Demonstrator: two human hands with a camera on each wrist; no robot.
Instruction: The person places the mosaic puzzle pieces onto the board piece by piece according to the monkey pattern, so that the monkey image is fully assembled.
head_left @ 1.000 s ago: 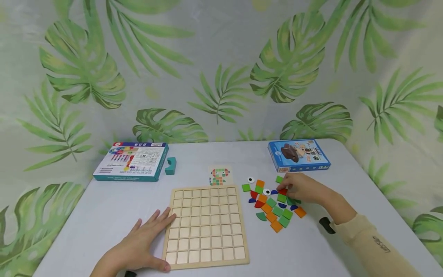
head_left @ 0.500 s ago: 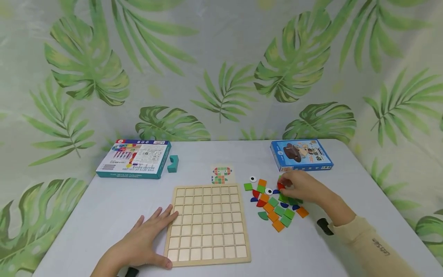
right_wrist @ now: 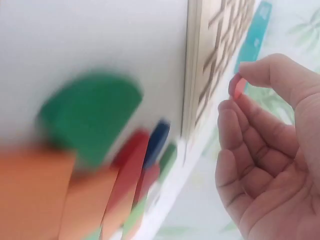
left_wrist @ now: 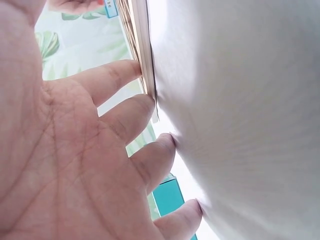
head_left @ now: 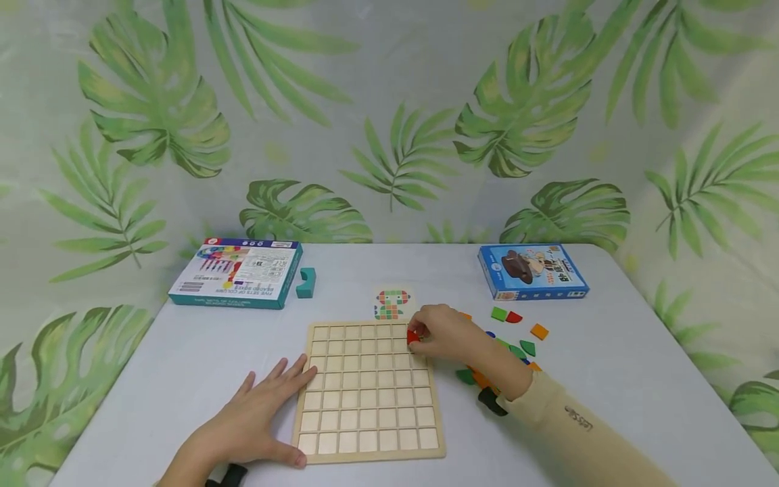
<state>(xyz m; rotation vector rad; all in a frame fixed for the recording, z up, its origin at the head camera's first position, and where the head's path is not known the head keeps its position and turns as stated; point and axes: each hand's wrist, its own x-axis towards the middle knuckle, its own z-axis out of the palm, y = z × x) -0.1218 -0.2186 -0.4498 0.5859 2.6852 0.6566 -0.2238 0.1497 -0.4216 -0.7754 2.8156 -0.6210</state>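
Note:
A light wooden grid board (head_left: pixel 363 374) with square cells lies on the white table. My left hand (head_left: pixel 249 419) is spread at its left side, two fingertips touching the board's edge in the left wrist view and the others on the tabletop. Over the board's upper right corner, my right hand (head_left: pixel 447 333) pinches a small red tile (head_left: pixel 412 337) between thumb and index finger. In the right wrist view that red tile (right_wrist: pixel 236 86) is held above the grid. Just behind the board lies a pattern card (head_left: pixel 392 304) with a coloured mosaic figure.
Loose tiles lie right of the board, partly hidden by my right forearm: a green square (head_left: pixel 499 314), a red quarter-round (head_left: pixel 514 317), an orange square (head_left: pixel 539 331). A blue box (head_left: pixel 534 270), a white-and-teal box (head_left: pixel 237 274) and a teal block (head_left: pixel 306 283) stand at the back.
My right hand has lifted the red tile from the loose tiles and carried it left, over the board's upper right corner. My left hand stays at the board's left edge.

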